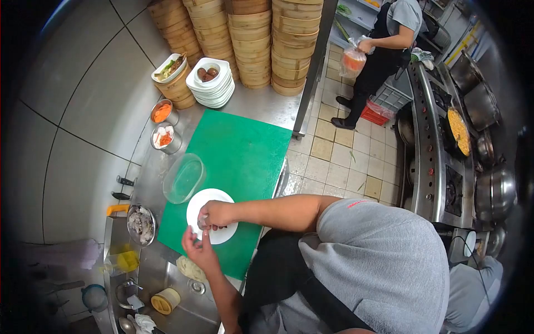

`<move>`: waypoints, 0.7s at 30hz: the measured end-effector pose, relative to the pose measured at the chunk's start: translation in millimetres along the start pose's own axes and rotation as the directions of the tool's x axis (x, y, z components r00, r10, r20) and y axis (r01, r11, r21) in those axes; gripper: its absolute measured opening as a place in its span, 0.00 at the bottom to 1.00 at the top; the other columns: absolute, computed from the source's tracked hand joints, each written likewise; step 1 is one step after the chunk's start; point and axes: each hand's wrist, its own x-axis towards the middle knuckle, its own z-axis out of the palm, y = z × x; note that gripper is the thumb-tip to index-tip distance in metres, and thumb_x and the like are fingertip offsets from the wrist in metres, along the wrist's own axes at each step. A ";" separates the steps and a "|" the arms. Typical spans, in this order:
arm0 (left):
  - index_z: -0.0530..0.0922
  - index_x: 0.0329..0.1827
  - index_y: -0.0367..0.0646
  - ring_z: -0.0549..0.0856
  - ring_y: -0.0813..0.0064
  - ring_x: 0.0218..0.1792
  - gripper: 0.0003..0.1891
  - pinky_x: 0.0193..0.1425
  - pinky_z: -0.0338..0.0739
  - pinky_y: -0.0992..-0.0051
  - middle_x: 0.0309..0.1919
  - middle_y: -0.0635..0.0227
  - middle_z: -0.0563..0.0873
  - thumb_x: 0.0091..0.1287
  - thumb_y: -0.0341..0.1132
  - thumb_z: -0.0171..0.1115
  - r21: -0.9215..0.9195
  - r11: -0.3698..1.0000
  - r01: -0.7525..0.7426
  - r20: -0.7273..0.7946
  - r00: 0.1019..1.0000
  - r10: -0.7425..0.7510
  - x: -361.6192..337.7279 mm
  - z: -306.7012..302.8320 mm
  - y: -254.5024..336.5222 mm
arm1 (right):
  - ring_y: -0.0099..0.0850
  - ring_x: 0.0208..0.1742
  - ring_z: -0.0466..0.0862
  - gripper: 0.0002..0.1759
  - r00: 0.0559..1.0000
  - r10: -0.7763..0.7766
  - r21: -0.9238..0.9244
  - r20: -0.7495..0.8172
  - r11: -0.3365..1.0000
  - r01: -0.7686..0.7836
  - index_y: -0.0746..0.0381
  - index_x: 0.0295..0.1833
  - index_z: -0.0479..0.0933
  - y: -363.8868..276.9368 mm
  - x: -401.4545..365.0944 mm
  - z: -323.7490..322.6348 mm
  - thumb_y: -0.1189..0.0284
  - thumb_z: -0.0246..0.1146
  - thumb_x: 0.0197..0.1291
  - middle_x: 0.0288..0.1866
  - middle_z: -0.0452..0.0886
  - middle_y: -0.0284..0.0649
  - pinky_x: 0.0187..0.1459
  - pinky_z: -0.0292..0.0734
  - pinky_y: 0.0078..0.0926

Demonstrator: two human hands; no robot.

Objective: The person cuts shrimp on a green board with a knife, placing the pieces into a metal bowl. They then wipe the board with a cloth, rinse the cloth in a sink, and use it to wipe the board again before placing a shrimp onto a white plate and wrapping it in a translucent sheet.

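A round white plate lies on a green cutting board, with some small dark-red pieces on it. Over the plate, my right hand is closed, its fingers curled in a pinch; what they grip is mostly hidden. My left hand is at the plate's near-left rim, just below the right one. Its thumb and fingers are apart, and nothing shows between them. Beside the plate sits a clear oval plastic container, also on the board.
Metal cups of carrot slices and white-orange pieces line the wall. Behind are stacked white plates and bamboo steamers. A bowl of grey food stands by the sink. A co-worker holds a bag near the stove.
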 end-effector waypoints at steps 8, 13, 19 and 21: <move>0.76 0.61 0.29 0.84 0.69 0.56 0.19 0.62 0.79 0.71 0.55 0.59 0.84 0.68 0.19 0.65 -0.342 0.916 0.211 0.311 0.945 -0.101 9.6 -6.5 -3.3 | 0.28 0.43 0.84 0.14 0.870 -0.478 -0.273 0.119 0.827 0.492 0.59 0.54 0.84 -9.2 -15.3 -28.7 0.73 0.68 0.61 0.45 0.88 0.37 0.48 0.80 0.33; 0.79 0.61 0.31 0.84 0.73 0.55 0.17 0.61 0.78 0.73 0.55 0.60 0.85 0.70 0.24 0.66 -0.446 0.878 0.173 0.240 0.968 -0.069 -0.4 -5.3 24.8 | 0.19 0.41 0.80 0.14 0.949 -0.303 -0.065 0.084 0.949 0.308 0.62 0.56 0.84 -36.4 -57.1 -40.2 0.79 0.66 0.64 0.42 0.84 0.31 0.44 0.77 0.21; 0.83 0.53 0.35 0.86 0.78 0.46 0.11 0.53 0.80 0.76 0.50 0.64 0.87 0.70 0.28 0.68 -0.537 0.838 0.096 0.242 0.969 0.044 -3.0 0.3 34.6 | 0.19 0.44 0.82 0.16 0.945 -0.304 0.058 0.123 0.952 0.299 0.64 0.57 0.83 -41.2 -66.1 -35.6 0.83 0.65 0.64 0.47 0.87 0.34 0.46 0.79 0.21; 0.83 0.52 0.36 0.86 0.79 0.45 0.11 0.51 0.80 0.77 0.50 0.65 0.88 0.70 0.29 0.69 -0.525 0.846 0.088 0.242 0.969 0.050 -2.0 -5.0 31.2 | 0.18 0.43 0.82 0.16 0.950 -0.298 0.084 0.094 0.953 0.291 0.64 0.57 0.83 -42.3 -65.9 -32.5 0.83 0.65 0.63 0.46 0.87 0.33 0.45 0.78 0.20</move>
